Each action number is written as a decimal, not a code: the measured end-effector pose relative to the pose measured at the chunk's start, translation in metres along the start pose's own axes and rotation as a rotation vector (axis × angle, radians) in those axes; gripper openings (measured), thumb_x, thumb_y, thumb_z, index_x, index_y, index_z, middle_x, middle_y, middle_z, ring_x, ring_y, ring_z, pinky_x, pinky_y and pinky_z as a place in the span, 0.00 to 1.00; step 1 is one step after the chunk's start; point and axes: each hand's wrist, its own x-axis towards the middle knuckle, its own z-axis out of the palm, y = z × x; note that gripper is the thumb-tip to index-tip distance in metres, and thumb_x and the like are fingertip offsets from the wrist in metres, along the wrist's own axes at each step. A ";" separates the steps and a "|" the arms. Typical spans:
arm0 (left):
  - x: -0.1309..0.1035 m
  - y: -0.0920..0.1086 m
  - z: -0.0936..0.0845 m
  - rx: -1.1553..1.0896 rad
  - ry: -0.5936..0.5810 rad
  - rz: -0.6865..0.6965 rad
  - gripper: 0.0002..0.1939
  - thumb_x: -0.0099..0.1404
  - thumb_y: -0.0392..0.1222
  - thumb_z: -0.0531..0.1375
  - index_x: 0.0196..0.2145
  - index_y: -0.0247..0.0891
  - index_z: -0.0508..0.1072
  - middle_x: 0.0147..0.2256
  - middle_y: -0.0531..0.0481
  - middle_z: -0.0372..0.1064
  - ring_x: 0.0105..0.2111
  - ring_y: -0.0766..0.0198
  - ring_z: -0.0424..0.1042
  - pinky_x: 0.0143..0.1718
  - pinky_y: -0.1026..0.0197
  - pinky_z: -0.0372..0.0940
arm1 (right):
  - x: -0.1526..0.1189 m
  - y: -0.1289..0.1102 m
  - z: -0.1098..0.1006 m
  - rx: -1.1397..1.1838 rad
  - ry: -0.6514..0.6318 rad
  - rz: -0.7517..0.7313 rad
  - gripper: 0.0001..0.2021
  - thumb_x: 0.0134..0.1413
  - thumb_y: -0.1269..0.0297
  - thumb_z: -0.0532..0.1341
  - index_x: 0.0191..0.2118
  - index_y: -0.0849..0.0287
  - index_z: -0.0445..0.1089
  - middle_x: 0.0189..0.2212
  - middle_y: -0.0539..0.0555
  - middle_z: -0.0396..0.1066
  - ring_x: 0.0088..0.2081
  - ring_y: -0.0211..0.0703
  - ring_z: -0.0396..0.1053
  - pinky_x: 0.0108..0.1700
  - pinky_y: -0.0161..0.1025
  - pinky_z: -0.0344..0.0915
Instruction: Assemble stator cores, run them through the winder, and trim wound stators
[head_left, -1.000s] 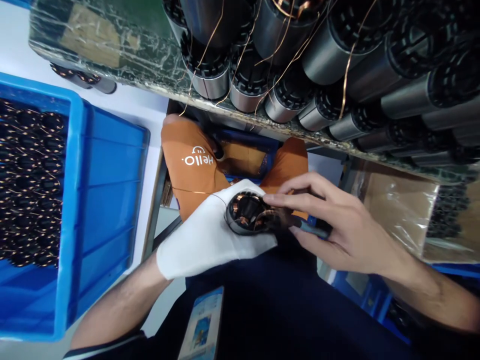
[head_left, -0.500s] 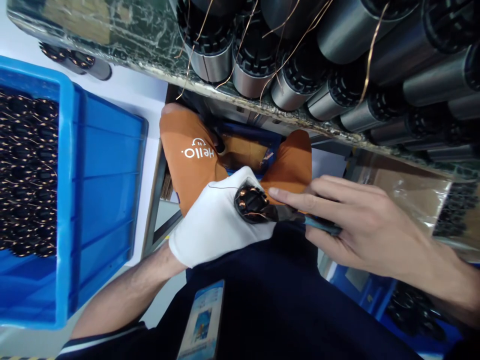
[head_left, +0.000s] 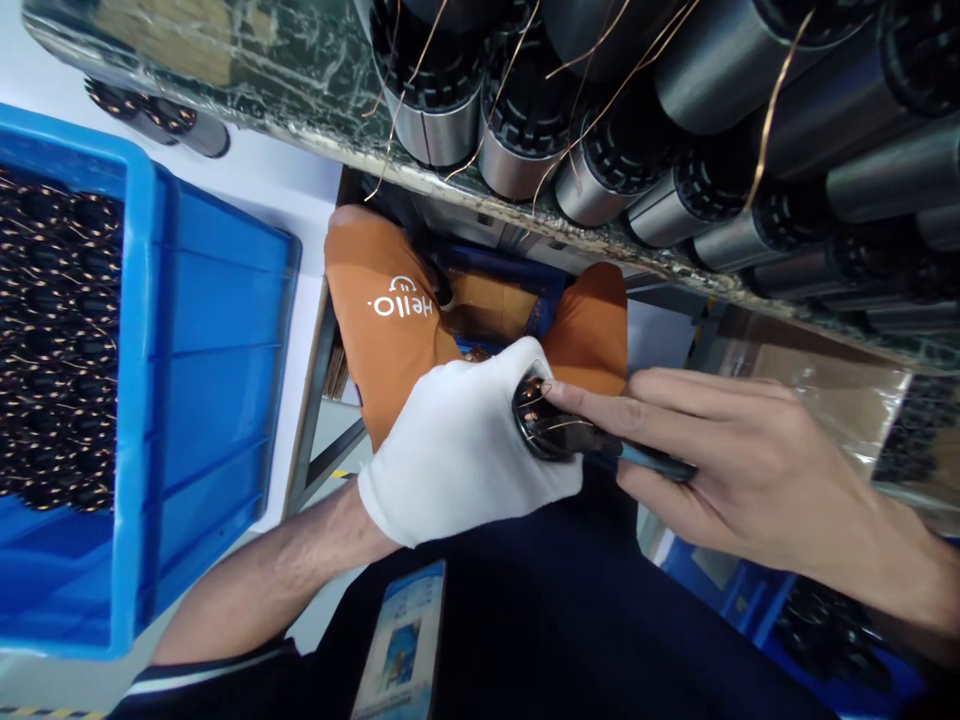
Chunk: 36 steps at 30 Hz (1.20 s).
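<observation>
White-gloved, my left hand [head_left: 472, 440] wraps round a motor stator [head_left: 534, 425] with a black slotted end and copper windings, held over my lap. Most of the stator's body is hidden inside the glove. My bare right hand [head_left: 720, 450] grips pliers [head_left: 649, 460] with dark jaws and blue-grey handles. The pliers' jaws reach into the stator's open end, beside a thin copper wire. My right index fingertip touches the stator's rim near the windings. What the jaws hold, if anything, I cannot make out.
Above my knees, a worn green bench edge [head_left: 300, 140] carries several metal stators [head_left: 517, 165] with loose copper wires hanging over it. A blue crate [head_left: 217, 350] on the left holds rows of stators. Two more stators [head_left: 202, 132] lie behind it. Black parts [head_left: 832, 630] sit in a blue bin at lower right.
My left hand has shifted right with the stator, further over the pliers. My right index finger now touches the stator's rim, and the jaws sit deeper across its open end.
</observation>
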 end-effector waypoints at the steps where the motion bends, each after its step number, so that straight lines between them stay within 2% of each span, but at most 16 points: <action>1: 0.000 -0.001 0.000 -0.009 -0.006 0.000 0.16 0.61 0.43 0.69 0.35 0.46 0.63 0.28 0.53 0.69 0.28 0.58 0.73 0.32 0.56 0.66 | 0.000 0.000 -0.001 0.023 -0.021 0.015 0.28 0.78 0.72 0.60 0.77 0.53 0.70 0.35 0.48 0.70 0.35 0.42 0.73 0.39 0.40 0.69; 6: 0.001 -0.003 0.006 0.017 0.020 -0.016 0.16 0.61 0.40 0.71 0.36 0.46 0.66 0.30 0.54 0.73 0.31 0.57 0.77 0.37 0.55 0.72 | 0.001 0.005 0.001 0.064 -0.034 0.085 0.28 0.78 0.71 0.59 0.78 0.55 0.70 0.39 0.50 0.74 0.38 0.43 0.76 0.41 0.40 0.71; 9: 0.001 -0.003 0.009 0.020 -0.013 0.015 0.15 0.62 0.38 0.70 0.35 0.45 0.66 0.32 0.53 0.75 0.31 0.58 0.77 0.37 0.55 0.71 | 0.001 0.006 0.007 0.008 -0.019 0.073 0.28 0.77 0.69 0.60 0.78 0.55 0.72 0.41 0.53 0.74 0.40 0.48 0.76 0.44 0.44 0.73; 12: 0.000 -0.004 0.012 0.014 -0.044 0.020 0.15 0.62 0.40 0.70 0.35 0.45 0.64 0.30 0.52 0.75 0.29 0.58 0.76 0.34 0.55 0.68 | 0.001 0.008 0.011 0.036 -0.047 0.081 0.28 0.77 0.69 0.60 0.78 0.54 0.72 0.42 0.54 0.81 0.41 0.50 0.82 0.44 0.45 0.76; 15: 0.000 -0.010 0.013 -0.010 -0.091 -0.021 0.13 0.63 0.43 0.69 0.35 0.45 0.66 0.31 0.51 0.76 0.30 0.56 0.77 0.35 0.53 0.68 | 0.001 0.013 0.012 0.148 -0.110 0.118 0.28 0.77 0.70 0.60 0.77 0.54 0.73 0.52 0.55 0.87 0.46 0.50 0.88 0.46 0.43 0.81; 17: 0.002 -0.018 0.013 -0.151 -0.147 -0.040 0.11 0.65 0.45 0.70 0.39 0.42 0.73 0.37 0.48 0.81 0.36 0.53 0.81 0.41 0.51 0.72 | 0.002 0.019 0.013 0.231 -0.137 0.159 0.28 0.76 0.72 0.60 0.76 0.54 0.74 0.61 0.54 0.86 0.55 0.51 0.88 0.56 0.43 0.83; 19: 0.003 -0.029 0.013 -0.423 -0.224 -0.082 0.15 0.65 0.45 0.73 0.46 0.41 0.77 0.43 0.47 0.84 0.42 0.54 0.82 0.46 0.52 0.75 | 0.003 0.023 0.018 0.304 -0.122 0.202 0.27 0.76 0.72 0.62 0.76 0.55 0.74 0.66 0.54 0.83 0.62 0.50 0.85 0.67 0.44 0.79; 21: 0.004 -0.040 0.017 -0.745 -0.327 -0.161 0.15 0.66 0.46 0.75 0.46 0.40 0.80 0.41 0.49 0.83 0.41 0.57 0.81 0.45 0.56 0.74 | 0.005 0.023 0.028 0.382 -0.071 0.216 0.30 0.75 0.64 0.70 0.77 0.56 0.72 0.69 0.57 0.80 0.66 0.52 0.82 0.72 0.46 0.75; 24: -0.001 -0.054 0.028 -1.082 -0.398 -0.262 0.14 0.70 0.51 0.73 0.39 0.38 0.81 0.37 0.47 0.81 0.37 0.59 0.79 0.40 0.58 0.73 | 0.010 0.017 0.050 0.513 0.044 0.155 0.39 0.63 0.56 0.82 0.75 0.55 0.72 0.71 0.59 0.78 0.70 0.54 0.79 0.75 0.47 0.73; 26: -0.008 -0.060 0.035 -1.152 -0.344 -0.263 0.17 0.75 0.57 0.69 0.43 0.38 0.81 0.42 0.43 0.83 0.42 0.55 0.82 0.45 0.55 0.77 | 0.016 0.014 0.060 0.585 0.111 0.122 0.34 0.63 0.60 0.81 0.70 0.55 0.74 0.67 0.58 0.80 0.66 0.52 0.81 0.71 0.45 0.75; 28: -0.020 -0.065 0.035 -1.050 -0.237 -0.173 0.23 0.82 0.62 0.60 0.57 0.42 0.79 0.55 0.39 0.82 0.53 0.48 0.84 0.56 0.47 0.80 | 0.021 0.015 0.063 0.680 0.108 0.154 0.27 0.63 0.61 0.80 0.64 0.56 0.77 0.53 0.54 0.85 0.51 0.46 0.85 0.56 0.39 0.78; 30: -0.033 -0.068 0.026 -0.755 -0.038 -0.007 0.27 0.84 0.63 0.57 0.72 0.48 0.69 0.68 0.36 0.74 0.66 0.44 0.79 0.66 0.38 0.77 | 0.026 0.020 0.062 0.857 0.024 0.227 0.22 0.63 0.58 0.81 0.57 0.57 0.78 0.37 0.46 0.80 0.34 0.39 0.76 0.39 0.34 0.72; 31: -0.038 -0.068 0.018 -0.538 0.059 0.108 0.29 0.83 0.61 0.61 0.74 0.51 0.66 0.71 0.36 0.70 0.70 0.42 0.76 0.70 0.35 0.75 | 0.027 0.024 0.061 0.970 -0.037 0.261 0.20 0.64 0.57 0.80 0.55 0.58 0.78 0.33 0.43 0.76 0.30 0.36 0.71 0.35 0.33 0.69; 33: -0.047 -0.065 -0.001 -0.067 0.162 0.366 0.29 0.76 0.53 0.71 0.69 0.55 0.70 0.71 0.37 0.69 0.70 0.38 0.74 0.71 0.30 0.73 | 0.031 0.029 0.060 1.174 -0.176 0.289 0.18 0.68 0.53 0.78 0.52 0.58 0.79 0.33 0.44 0.75 0.30 0.35 0.69 0.34 0.31 0.68; 34: -0.050 -0.061 -0.011 0.141 0.155 0.484 0.24 0.74 0.49 0.73 0.64 0.54 0.75 0.69 0.38 0.72 0.67 0.38 0.76 0.69 0.29 0.73 | 0.033 0.030 0.060 1.228 -0.237 0.273 0.19 0.69 0.50 0.77 0.53 0.58 0.79 0.35 0.46 0.77 0.32 0.36 0.72 0.36 0.32 0.71; 36: -0.052 -0.052 -0.027 0.435 0.042 0.633 0.10 0.76 0.44 0.70 0.53 0.51 0.81 0.65 0.40 0.78 0.62 0.40 0.80 0.67 0.30 0.74 | 0.038 0.027 0.064 1.147 -0.291 0.211 0.24 0.71 0.40 0.74 0.54 0.57 0.81 0.39 0.49 0.81 0.36 0.41 0.78 0.40 0.35 0.77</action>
